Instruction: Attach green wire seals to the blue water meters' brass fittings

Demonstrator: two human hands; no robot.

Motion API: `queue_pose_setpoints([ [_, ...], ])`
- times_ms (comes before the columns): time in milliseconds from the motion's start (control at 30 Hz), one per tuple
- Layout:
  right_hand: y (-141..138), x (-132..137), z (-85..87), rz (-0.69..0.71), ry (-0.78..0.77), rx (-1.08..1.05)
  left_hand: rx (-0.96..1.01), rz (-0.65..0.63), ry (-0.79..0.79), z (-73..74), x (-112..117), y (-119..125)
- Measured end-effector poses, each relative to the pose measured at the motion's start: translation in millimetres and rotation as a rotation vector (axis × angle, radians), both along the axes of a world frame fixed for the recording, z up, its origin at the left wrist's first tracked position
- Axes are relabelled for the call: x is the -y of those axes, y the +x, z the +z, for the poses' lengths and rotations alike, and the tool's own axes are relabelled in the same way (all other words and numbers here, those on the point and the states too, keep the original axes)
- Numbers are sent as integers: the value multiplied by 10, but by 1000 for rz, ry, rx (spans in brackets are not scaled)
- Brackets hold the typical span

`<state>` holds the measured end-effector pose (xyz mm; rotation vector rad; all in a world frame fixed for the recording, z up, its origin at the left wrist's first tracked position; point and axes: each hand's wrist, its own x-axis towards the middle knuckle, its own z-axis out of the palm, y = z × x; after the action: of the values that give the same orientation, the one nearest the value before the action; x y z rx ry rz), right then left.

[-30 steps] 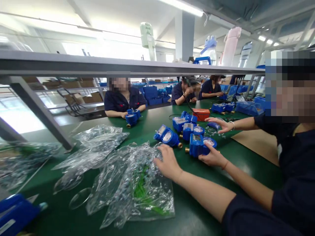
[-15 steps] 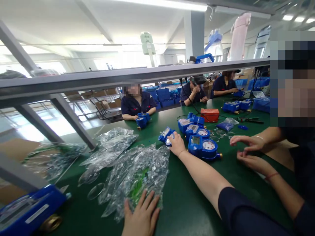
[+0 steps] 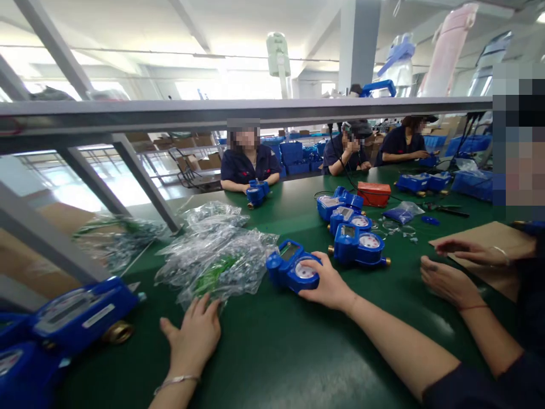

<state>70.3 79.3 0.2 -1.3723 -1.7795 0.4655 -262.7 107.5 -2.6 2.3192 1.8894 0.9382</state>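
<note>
My right hand [image 3: 327, 282] grips the round end of a blue water meter [image 3: 286, 266], which has a white dial and a small grey display. Thumb and fingers lie on either side of the dial. My left hand [image 3: 193, 326] is open, its fingertips at the near edge of clear plastic bags [image 3: 251, 258] holding small grey parts and a green bundle. Just right of the held meter, more blue water meters [image 3: 360, 244] stand in a group. At the lower left are other blue meters [image 3: 85, 312], one with a brass threaded end.
A metal shelf [image 3: 255, 108] with bottles crosses above the green table [image 3: 264, 352]. At right, a co-worker's hands [image 3: 455, 278] are near a cardboard piece [image 3: 489, 238]. A red box [image 3: 373, 194], pliers [image 3: 451, 210] and a blue-filled bag [image 3: 402, 213] lie farther back. Several co-workers sit opposite.
My right hand has drawn the meter nearer, off from beside the grouped meters. My left hand has moved left, and the plastic bags are pushed back and bunched. The view has shifted.
</note>
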Motion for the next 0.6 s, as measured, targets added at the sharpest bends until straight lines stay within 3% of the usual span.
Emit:
queue_pose_setpoints([
  [67, 238, 220, 22, 231, -38, -40, -20, 44, 39, 59, 145, 139],
  [133, 461, 422, 57, 418, -112, -65, 117, -91, 28, 126, 298, 342],
  [167, 541, 521, 68, 447, -142, -65, 221, -204, -28, 154, 371, 460],
  [300, 548, 917, -11, 280, -135, -120, 655, -571, -384, 159, 592, 926],
  [400, 344, 1133, -185, 164, -115, -241, 945, -732, -657, 52, 696, 1163],
  [500, 190, 1163, -315, 122, -88, -366, 1216, -713, -852, -43, 792, 1272],
  [600, 118, 1026, -298, 136, -97, -528, 1320, -600, -912, -5, 897, 1293],
])
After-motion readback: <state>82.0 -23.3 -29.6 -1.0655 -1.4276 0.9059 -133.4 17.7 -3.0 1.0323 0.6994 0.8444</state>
